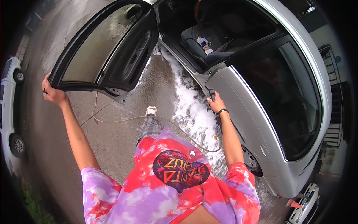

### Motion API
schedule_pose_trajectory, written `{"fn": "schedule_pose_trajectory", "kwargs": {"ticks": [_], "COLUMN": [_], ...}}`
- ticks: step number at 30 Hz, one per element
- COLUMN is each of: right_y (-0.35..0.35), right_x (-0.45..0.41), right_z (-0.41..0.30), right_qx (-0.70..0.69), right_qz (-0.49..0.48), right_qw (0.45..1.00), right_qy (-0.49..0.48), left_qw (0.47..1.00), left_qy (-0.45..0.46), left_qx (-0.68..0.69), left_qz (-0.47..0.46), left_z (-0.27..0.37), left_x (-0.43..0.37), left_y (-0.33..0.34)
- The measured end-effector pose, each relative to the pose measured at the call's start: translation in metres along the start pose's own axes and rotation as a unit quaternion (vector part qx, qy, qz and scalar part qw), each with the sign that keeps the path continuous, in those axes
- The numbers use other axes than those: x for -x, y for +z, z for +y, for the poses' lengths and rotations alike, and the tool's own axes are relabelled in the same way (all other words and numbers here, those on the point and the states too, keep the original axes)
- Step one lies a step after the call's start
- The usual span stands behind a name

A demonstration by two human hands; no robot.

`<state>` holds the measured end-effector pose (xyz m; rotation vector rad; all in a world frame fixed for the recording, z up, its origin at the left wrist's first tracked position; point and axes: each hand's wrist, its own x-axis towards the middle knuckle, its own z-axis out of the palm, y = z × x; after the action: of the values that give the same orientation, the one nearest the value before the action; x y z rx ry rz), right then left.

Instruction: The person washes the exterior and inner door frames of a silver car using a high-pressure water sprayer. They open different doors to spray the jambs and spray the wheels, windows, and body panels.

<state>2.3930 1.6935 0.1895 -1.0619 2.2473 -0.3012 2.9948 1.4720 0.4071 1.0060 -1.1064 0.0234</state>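
Note:
My left hand (53, 91) grips the rear upper corner of the open car door's window frame (71, 36). My right hand (216, 103) is closed around a black spray gun (212, 95), held low beside the flank of the silver car (237, 92). The gun's lower part is partly hidden behind my right wrist and forearm. A thin hose (173, 122) runs from near my right forearm across in front of my legs towards the door's underside. White foam (190, 109) lies on the wet concrete along the car. Through the door opening, a grey seat (195, 36) holds papers and small items.
My foot in a light sandal (151, 110) stands on the concrete between door and foam. A white vehicle (8, 112) is parked at the far left. At the lower right are another white car (306, 205) and an orange cone (294, 203). A metal gate (332, 131) stands beyond the silver car.

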Motion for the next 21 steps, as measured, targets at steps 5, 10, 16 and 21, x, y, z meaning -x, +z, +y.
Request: {"fn": "schedule_pose_trajectory", "kwargs": {"ticks": [5, 10, 16, 21], "right_y": [-0.017, -0.089, -0.185, -0.203], "right_x": [-0.040, -0.057, -0.093, -0.112], "right_z": [-0.037, -0.128, -0.188, -0.189], "right_qx": [0.034, 0.008, 0.015, 0.053], "right_qz": [0.096, -0.001, 0.058, 0.063], "right_qw": [0.994, 0.998, 0.995, 0.990], "right_qy": [-0.045, 0.066, 0.082, 0.118], "left_qw": [0.992, 0.944, 0.921, 0.878], "left_qy": [0.024, -0.143, -0.075, -0.399], "left_qx": [-0.078, -0.042, -0.130, -0.261], "left_qz": [0.101, 0.294, 0.360, 0.045], "left_z": [-0.067, -0.095, -0.106, -0.196], "left_x": [-0.035, -0.044, -0.015, 0.172], "left_y": [-0.013, -0.001, 0.005, 0.013]}}
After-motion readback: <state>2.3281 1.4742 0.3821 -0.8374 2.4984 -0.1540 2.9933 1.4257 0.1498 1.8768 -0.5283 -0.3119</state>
